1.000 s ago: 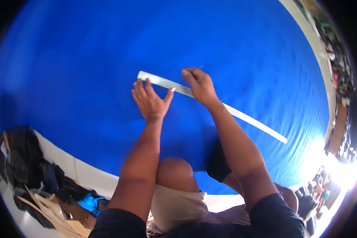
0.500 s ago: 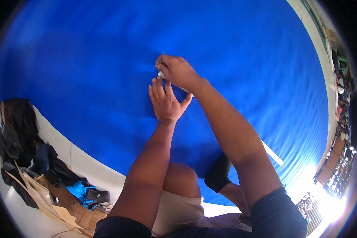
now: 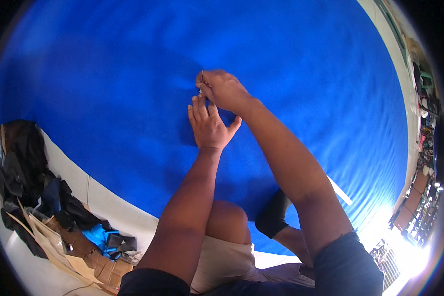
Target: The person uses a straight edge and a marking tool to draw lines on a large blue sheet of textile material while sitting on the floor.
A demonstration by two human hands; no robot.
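A broad sheet of blue cloth (image 3: 108, 98) lies spread beneath both hands. My left hand (image 3: 208, 126) rests flat on it, fingers stretched forward and thumb held out to the right. Just beyond those fingertips, my right hand (image 3: 224, 90) is closed in a pinch around a thin, pen-like tool (image 3: 203, 75). Only a small end of the tool shows, so its exact kind is unclear. A tiny bit of something white (image 3: 200, 92) peeks out between the two hands; the rest of it is hidden.
A white strip (image 3: 339, 190) lies on the cloth right of my right forearm. A black-socked foot (image 3: 272, 217) and my bent knee (image 3: 227, 222) press near the front edge. Dark fabric scraps (image 3: 22, 158) and cardboard (image 3: 89, 256) are heaped at left. Cluttered goods (image 3: 422, 197) line the far right.
Both hands have shifted slightly to the right. Less of the white piece shows between and under them than before. My right hand keeps its pinch on the thin tool.
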